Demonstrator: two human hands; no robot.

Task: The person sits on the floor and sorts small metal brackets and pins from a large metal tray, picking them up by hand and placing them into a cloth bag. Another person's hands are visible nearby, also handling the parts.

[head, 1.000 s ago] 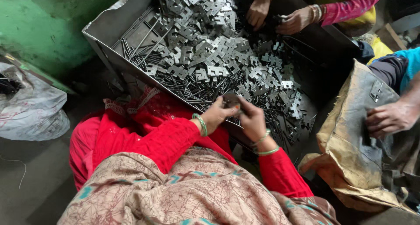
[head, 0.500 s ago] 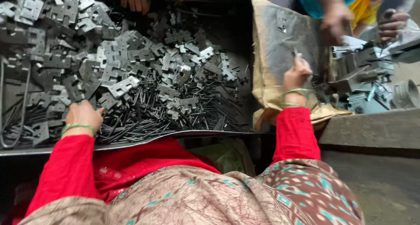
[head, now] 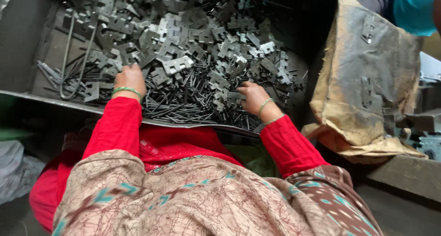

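Both hands rest in the metal tray (head: 27, 61). Left hand (head: 130, 79), fingers curled, touches stamped brackets (head: 177, 64) lying just right and far of it. Right hand (head: 251, 97) pinches a bracket (head: 233, 97) above the black rods (head: 183, 105); grip partly hidden.

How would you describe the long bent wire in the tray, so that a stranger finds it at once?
Start at the large metal tray filled with small stamped plates. Go to its far-left part, beyond the left hand. There lies the bent wire, a long thin U-shaped loop, much longer than the short dark rods beside it.
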